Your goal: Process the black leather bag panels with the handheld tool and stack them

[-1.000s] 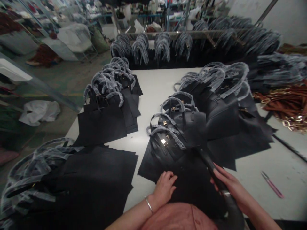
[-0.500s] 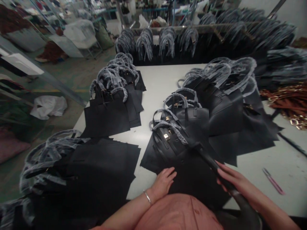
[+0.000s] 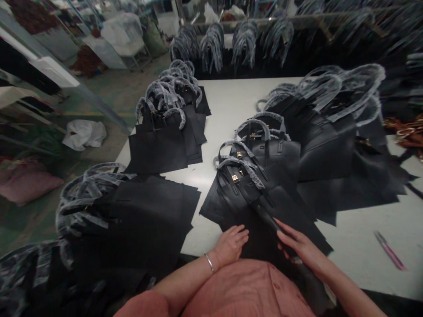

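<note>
My left hand lies flat, fingers stretched out, on the near edge of a black leather bag panel. My right hand is wrapped round a long black handheld tool with a narrow front end; its exact kind is not clear. That end points at the upper part of the top black handbag, with its gold clasp and plastic-wrapped handles. The tool's rear end is partly hidden by my forearm. Whether its tip touches the bag I cannot tell.
Stacks of flat black bags lie at left, near left and right on the white table. Pink-handled thread snippers lie at right. Behind the table hang wrapped handles on a rack.
My right hand and the tool have moved left and slightly up over the bag. My left hand stays at the panel's edge. The view has shifted a little.
</note>
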Action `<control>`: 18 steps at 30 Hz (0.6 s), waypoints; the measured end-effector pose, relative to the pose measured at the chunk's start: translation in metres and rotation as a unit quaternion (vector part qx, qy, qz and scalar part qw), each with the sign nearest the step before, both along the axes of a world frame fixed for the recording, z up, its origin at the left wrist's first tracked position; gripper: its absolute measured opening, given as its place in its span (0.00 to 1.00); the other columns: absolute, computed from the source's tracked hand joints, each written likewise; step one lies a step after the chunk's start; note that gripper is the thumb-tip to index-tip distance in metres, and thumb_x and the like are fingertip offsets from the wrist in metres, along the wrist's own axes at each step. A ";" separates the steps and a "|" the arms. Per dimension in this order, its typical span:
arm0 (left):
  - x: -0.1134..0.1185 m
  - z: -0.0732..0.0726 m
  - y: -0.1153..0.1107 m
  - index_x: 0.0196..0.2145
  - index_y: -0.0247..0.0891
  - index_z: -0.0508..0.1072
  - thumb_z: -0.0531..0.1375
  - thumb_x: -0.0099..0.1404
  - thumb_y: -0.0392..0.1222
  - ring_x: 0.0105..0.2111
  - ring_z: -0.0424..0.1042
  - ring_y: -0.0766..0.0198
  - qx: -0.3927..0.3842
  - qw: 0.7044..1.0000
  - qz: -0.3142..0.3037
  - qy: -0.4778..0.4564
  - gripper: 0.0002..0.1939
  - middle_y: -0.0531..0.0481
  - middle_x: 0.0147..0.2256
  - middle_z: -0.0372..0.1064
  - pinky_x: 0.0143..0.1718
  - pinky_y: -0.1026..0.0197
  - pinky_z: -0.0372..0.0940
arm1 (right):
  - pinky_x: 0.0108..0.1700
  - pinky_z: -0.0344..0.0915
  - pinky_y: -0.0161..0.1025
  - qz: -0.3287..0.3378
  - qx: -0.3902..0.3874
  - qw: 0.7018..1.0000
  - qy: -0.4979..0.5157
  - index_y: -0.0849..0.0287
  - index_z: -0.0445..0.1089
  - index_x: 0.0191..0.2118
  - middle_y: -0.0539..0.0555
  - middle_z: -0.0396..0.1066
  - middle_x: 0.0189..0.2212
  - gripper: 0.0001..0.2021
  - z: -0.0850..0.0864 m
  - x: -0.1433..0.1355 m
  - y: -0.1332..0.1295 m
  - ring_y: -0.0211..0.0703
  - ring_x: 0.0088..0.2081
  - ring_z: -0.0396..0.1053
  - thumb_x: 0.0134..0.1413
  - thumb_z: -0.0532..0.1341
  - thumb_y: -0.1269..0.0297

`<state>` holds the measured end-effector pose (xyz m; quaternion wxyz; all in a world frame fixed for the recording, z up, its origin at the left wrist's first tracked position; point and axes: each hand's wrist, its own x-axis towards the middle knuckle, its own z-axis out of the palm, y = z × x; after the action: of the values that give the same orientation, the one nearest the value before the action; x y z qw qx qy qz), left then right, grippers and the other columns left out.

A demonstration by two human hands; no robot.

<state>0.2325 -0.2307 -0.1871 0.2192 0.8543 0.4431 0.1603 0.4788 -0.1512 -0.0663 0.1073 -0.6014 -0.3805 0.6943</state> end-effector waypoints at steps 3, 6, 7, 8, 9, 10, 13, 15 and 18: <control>0.004 0.001 -0.008 0.53 0.35 0.65 0.52 0.67 0.37 0.61 0.54 0.56 0.020 0.999 0.024 0.013 0.17 0.44 0.56 0.63 0.59 0.49 0.55 | 0.21 0.57 0.32 0.046 -0.002 0.999 -0.005 0.57 0.51 0.65 0.47 0.69 0.22 0.39 0.003 0.011 -0.006 0.37 0.20 0.64 0.52 0.61 0.46; 0.008 -0.001 -0.014 0.50 0.36 0.67 0.50 0.69 0.35 0.52 0.64 0.57 0.052 0.997 0.011 0.049 0.14 0.44 0.54 0.65 0.51 0.51 0.61 | 0.21 0.57 0.32 0.081 -0.017 0.996 -0.017 0.57 0.50 0.66 0.47 0.68 0.21 0.38 0.006 0.021 -0.011 0.38 0.21 0.64 0.53 0.60 0.46; 0.009 -0.002 -0.016 0.49 0.36 0.68 0.50 0.69 0.34 0.49 0.66 0.59 0.057 0.997 0.000 0.059 0.13 0.44 0.52 0.67 0.47 0.53 0.63 | 0.21 0.57 0.32 0.088 -0.020 0.996 -0.023 0.57 0.50 0.66 0.47 0.68 0.21 0.38 0.006 0.023 -0.012 0.38 0.21 0.64 0.53 0.60 0.45; 0.010 -0.003 -0.017 0.48 0.36 0.68 0.50 0.69 0.34 0.46 0.67 0.60 0.059 0.996 -0.009 0.067 0.13 0.43 0.51 0.68 0.44 0.55 0.63 | 0.21 0.57 0.32 0.096 -0.020 0.995 -0.029 0.58 0.50 0.66 0.47 0.67 0.21 0.39 0.007 0.024 -0.013 0.38 0.21 0.64 0.53 0.59 0.45; 0.011 -0.004 -0.017 0.47 0.36 0.69 0.50 0.69 0.34 0.45 0.67 0.60 0.059 0.996 -0.013 0.071 0.12 0.43 0.50 0.68 0.42 0.56 0.63 | 0.21 0.57 0.32 0.106 -0.019 0.994 -0.035 0.58 0.50 0.66 0.47 0.67 0.20 0.39 0.007 0.024 -0.013 0.38 0.21 0.64 0.53 0.59 0.45; 0.011 -0.006 -0.018 0.47 0.37 0.69 0.50 0.70 0.35 0.44 0.67 0.60 0.057 0.996 -0.012 0.074 0.12 0.43 0.49 0.69 0.40 0.57 0.63 | 0.21 0.57 0.32 0.114 -0.017 0.992 -0.042 0.58 0.51 0.65 0.47 0.67 0.20 0.39 0.006 0.024 -0.014 0.37 0.21 0.64 0.53 0.59 0.45; 0.011 -0.009 -0.018 0.48 0.39 0.69 0.50 0.70 0.36 0.44 0.66 0.60 0.057 0.996 0.003 0.074 0.12 0.44 0.49 0.69 0.38 0.57 0.62 | 0.22 0.57 0.32 0.132 -0.018 0.989 -0.059 0.55 0.52 0.65 0.47 0.68 0.21 0.38 0.004 0.023 -0.016 0.37 0.21 0.64 0.53 0.59 0.44; 0.011 -0.009 -0.020 0.48 0.40 0.69 0.50 0.70 0.36 0.44 0.66 0.60 0.056 0.996 0.009 0.072 0.13 0.45 0.50 0.68 0.38 0.58 0.62 | 0.21 0.57 0.32 0.141 -0.021 0.988 -0.062 0.55 0.52 0.65 0.47 0.68 0.21 0.38 0.002 0.021 -0.017 0.37 0.21 0.64 0.53 0.58 0.43; 0.012 -0.008 -0.023 0.49 0.40 0.68 0.50 0.69 0.37 0.44 0.66 0.60 0.045 0.997 0.021 0.066 0.14 0.45 0.50 0.68 0.37 0.58 0.63 | 0.21 0.59 0.33 0.143 -0.017 0.988 -0.062 0.58 0.52 0.65 0.47 0.67 0.20 0.40 -0.001 0.015 -0.021 0.38 0.20 0.64 0.51 0.59 0.42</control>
<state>0.2440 -0.2540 -0.1955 0.1473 0.8627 0.4666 0.1276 0.4940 -0.1718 -0.0672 -0.0270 -0.5845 -0.4567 0.6701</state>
